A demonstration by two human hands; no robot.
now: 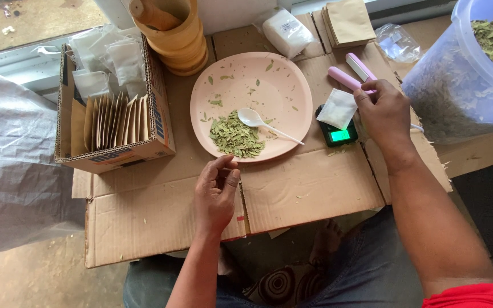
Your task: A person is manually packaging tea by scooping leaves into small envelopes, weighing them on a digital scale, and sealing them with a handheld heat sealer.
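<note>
**A:** Status of your hands at that moment?

**B:** Your left hand (217, 194) rested on the flattened cardboard sheet (161, 219), fingers (227, 171) curled loosely toward the thumb, tips nearly closed. Can't tell if anything small was pinched between them; nothing visible in the grip.

**A:** What was closest to those fingertips?

**B:** Just beyond them, the rim of the pink plate (281, 85). The pile of dried green leaves (235, 136) lay on the plate's near part, a little past your fingertips. The white plastic spoon (261, 122) had its bowl at the pile's far edge, handle running off toward your right hand.

**A:** Right hand?

**B:** Your right hand (384, 117) was farther out, fingers (364, 98) bent and closed on the upper corner of a small white sachet (338, 108). The sachet sat on the small black scale (338, 132), green display lit, just left of your knuckles. The pink sealer (352, 75) lay just beyond your fingertips, touching or nearly so; can't tell.

**A:** Farther out?

**B:** Right of your right hand, a clear plastic tub of dried leaves (469, 74). Left of your left hand and farther out, a cardboard box (155, 108) with upright brown envelopes (112, 122) and white sachets behind them. Beyond the plate: a wooden mortar (178, 40), a white packet (286, 31), a stack of brown envelopes (346, 21).
</note>
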